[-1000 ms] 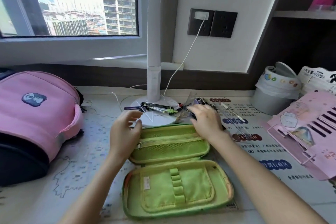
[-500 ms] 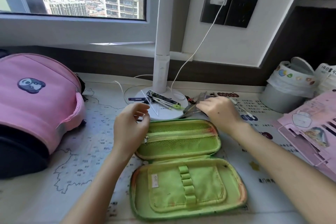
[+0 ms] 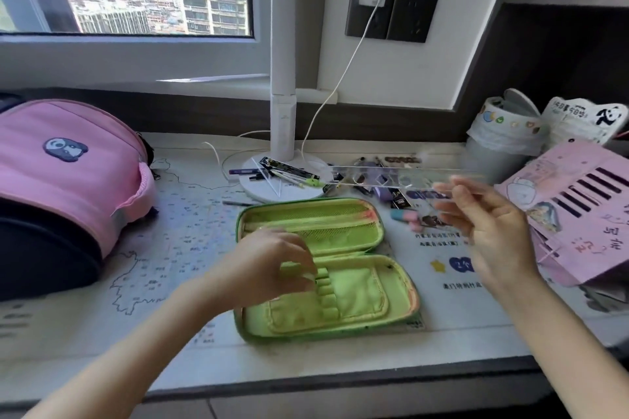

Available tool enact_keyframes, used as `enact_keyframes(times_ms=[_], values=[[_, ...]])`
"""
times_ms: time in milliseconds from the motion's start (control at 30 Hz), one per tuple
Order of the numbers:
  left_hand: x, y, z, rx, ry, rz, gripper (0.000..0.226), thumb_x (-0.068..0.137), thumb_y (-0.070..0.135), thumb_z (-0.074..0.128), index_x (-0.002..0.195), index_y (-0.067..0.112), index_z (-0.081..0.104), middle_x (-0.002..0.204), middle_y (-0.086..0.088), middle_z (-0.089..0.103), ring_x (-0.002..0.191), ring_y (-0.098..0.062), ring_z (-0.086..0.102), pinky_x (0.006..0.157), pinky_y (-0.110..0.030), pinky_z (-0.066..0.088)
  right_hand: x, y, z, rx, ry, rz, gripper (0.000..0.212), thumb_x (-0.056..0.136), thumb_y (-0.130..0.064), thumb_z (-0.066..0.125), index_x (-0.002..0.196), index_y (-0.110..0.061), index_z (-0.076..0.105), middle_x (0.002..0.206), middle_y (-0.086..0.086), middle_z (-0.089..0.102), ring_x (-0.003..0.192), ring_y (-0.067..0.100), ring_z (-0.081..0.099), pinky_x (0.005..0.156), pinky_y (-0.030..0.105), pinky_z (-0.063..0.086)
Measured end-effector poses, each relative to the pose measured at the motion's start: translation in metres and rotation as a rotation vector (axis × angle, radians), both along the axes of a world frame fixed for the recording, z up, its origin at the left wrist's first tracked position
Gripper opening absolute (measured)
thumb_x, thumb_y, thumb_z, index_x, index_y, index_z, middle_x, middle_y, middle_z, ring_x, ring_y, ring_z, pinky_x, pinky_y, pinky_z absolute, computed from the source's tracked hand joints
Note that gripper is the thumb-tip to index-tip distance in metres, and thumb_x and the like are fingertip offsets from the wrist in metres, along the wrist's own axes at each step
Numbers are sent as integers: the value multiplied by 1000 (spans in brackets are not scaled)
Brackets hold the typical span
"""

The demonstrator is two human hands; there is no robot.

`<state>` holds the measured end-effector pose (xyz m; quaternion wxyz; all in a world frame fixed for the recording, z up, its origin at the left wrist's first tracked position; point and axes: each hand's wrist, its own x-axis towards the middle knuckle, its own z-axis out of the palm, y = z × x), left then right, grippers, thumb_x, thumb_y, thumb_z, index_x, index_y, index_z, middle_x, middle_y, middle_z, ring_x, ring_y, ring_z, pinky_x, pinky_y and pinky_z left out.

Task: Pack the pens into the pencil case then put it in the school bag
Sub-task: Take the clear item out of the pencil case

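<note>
Person, head view: two bare arms and hands.
Left hand and right hand are both uncovered. Left forearm and right forearm are bare all the way to the lower edge of the picture. The forearms are slender and smooth, the wrists narrow. The fingers are slim and motion blur softens their tips, so the nails cannot be read.

The oblong lime-green pencil case is matt woven cloth, with a fine mesh pocket in its far half and 1 row of elastic loops in the near half. The rounded pink school bag is smooth matt cloth over a darker base. The long clear ruler is glossy transparent plastic. The round white lamp base looks like smooth matt plastic. The printed grey desk mat has a slight sheen, and the thin white bin liner is crinkled film
</note>
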<state>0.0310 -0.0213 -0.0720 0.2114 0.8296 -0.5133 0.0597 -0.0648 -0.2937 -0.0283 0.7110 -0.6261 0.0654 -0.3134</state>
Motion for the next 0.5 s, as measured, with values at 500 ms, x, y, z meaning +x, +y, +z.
enact_keyframes(times_ms=[500], values=[[-32,-15,23,669,-250,-3,44,84,44,55,115,13,58,105,-1,62,90,-22,55,71,-26,37,-34,-3,-46,450,481,98,11,86,-4,56,82,-13,61,65,3,72,34,0,47,36,12,42]])
